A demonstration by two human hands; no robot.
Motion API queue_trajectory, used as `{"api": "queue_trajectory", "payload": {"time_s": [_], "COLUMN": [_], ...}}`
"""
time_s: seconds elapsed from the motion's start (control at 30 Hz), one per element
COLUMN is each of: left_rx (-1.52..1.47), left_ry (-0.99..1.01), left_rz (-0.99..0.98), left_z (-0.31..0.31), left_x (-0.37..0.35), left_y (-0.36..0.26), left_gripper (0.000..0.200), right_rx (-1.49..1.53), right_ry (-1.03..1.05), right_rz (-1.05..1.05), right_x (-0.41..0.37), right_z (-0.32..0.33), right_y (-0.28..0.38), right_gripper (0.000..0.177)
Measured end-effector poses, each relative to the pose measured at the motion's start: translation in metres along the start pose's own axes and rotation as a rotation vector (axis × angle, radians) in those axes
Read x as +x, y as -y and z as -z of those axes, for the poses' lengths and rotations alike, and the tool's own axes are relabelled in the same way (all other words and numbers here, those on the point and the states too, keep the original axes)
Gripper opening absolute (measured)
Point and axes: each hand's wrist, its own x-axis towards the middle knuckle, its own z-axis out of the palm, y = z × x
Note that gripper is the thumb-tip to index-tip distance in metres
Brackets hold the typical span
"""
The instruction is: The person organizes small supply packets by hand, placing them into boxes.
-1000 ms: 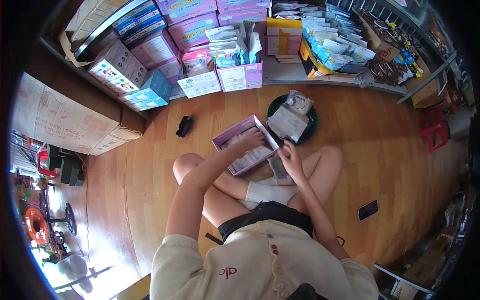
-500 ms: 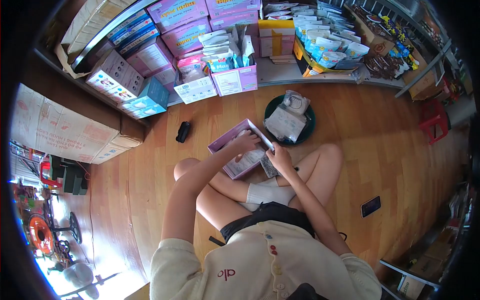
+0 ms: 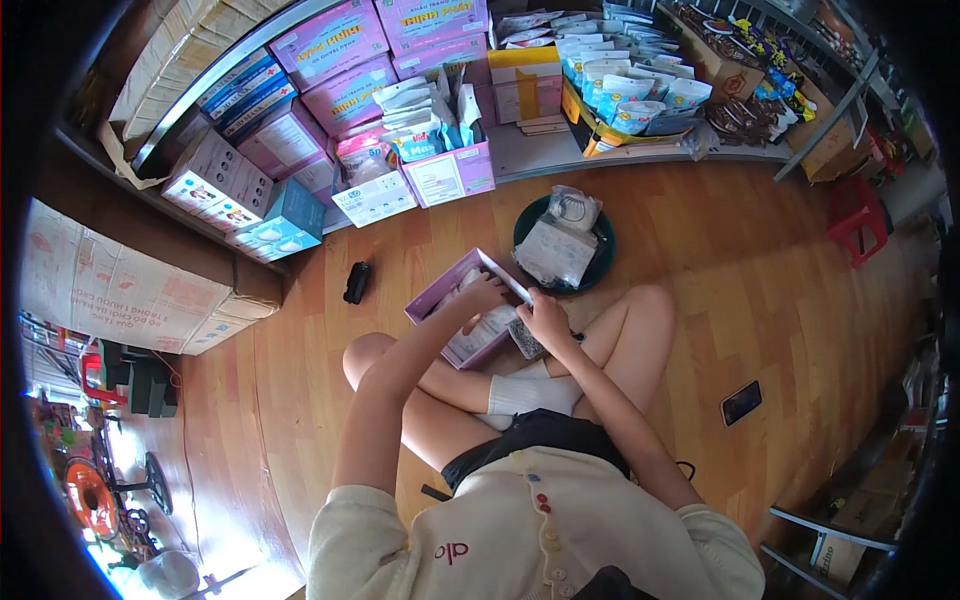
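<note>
A pinkish-purple cardboard box sits open and tilted in front of my crossed legs, with white packets inside. Into it reaches my left hand; its fingers are bent over the contents, and what they grip is partly hidden. My right hand is closed around the box's right edge, by a raised pale flap. Just under that hand, a grey speckled object lies against the box.
Beyond the box stands a dark green basin holding clear-wrapped white packs. A black object and a phone lie on the wooden floor. Shelves carry purple boxes and blue-white pouches. A large carton is at left, a red stool at right.
The whole view has shifted slightly with my head. My left hand stays inside the box, and my right hand keeps its hold on the edge.
</note>
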Motion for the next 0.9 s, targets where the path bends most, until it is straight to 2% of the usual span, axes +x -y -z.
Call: {"api": "queue_trajectory", "payload": {"time_s": [0.1,0.17,0.2,0.27,0.3,0.37,0.4,0.47,0.5,0.63,0.73,0.8,0.83,0.9], "left_rx": [-0.003,-0.194,-0.195,-0.308,-0.308,-0.289,-0.294,-0.187,-0.203,-0.11,-0.205,-0.373,-0.442,-0.452], "left_ry": [-0.138,0.339,0.341,0.05,0.053,-0.122,-0.114,-0.388,-0.447,-0.34,-0.278,-0.185,-0.15,-0.161], "left_rz": [-0.105,-0.006,-0.006,0.071,0.073,0.134,0.137,0.234,0.293,0.26,0.072,-0.027,-0.015,0.004], "left_z": [0.033,0.078,0.071,0.049,0.051,0.057,0.052,0.042,0.043,0.068,0.055,0.048,0.047,0.05], "left_x": [-0.017,-0.03,-0.034,-0.048,-0.056,-0.075,-0.083,-0.098,-0.103,-0.102,-0.089,-0.078,-0.075,-0.076], "left_y": [0.003,-0.003,-0.004,-0.004,-0.006,-0.015,-0.021,-0.032,-0.037,-0.032,-0.01,-0.002,-0.003,-0.004], "left_gripper": [0.038,0.058,0.058,0.088,0.088,0.07,0.07,0.046,0.04,0.05,0.055,0.054,0.041,0.042], "right_rx": [-0.009,-0.067,-0.065,-0.101,-0.098,-0.114,-0.137,-0.158,-0.159,-0.201,-0.204,-0.231,-0.234,-0.25], "right_ry": [-0.001,-0.002,-0.001,0.02,0.023,0.066,0.066,0.067,0.096,0.126,0.143,0.134,0.136,0.127], "right_rz": [-0.029,-0.06,-0.061,-0.049,-0.048,-0.014,-0.01,0.024,0.052,0.09,0.119,0.118,0.119,0.078], "right_x": [0.002,0.004,0.006,0.011,0.013,0.016,0.018,0.02,0.023,0.024,0.023,0.019,0.017,0.016], "right_z": [-0.004,-0.003,-0.005,-0.01,-0.011,-0.011,-0.011,-0.01,-0.009,-0.002,0.006,0.009,0.01,0.009], "right_y": [-0.002,-0.003,-0.004,-0.006,-0.006,-0.006,-0.007,-0.009,-0.011,0.008,0.023,0.026,0.025,0.018], "right_gripper": [0.024,0.024,0.024,0.026,0.026,0.028,0.028,0.028,0.029,0.025,0.026,0.025,0.025,0.025]}}
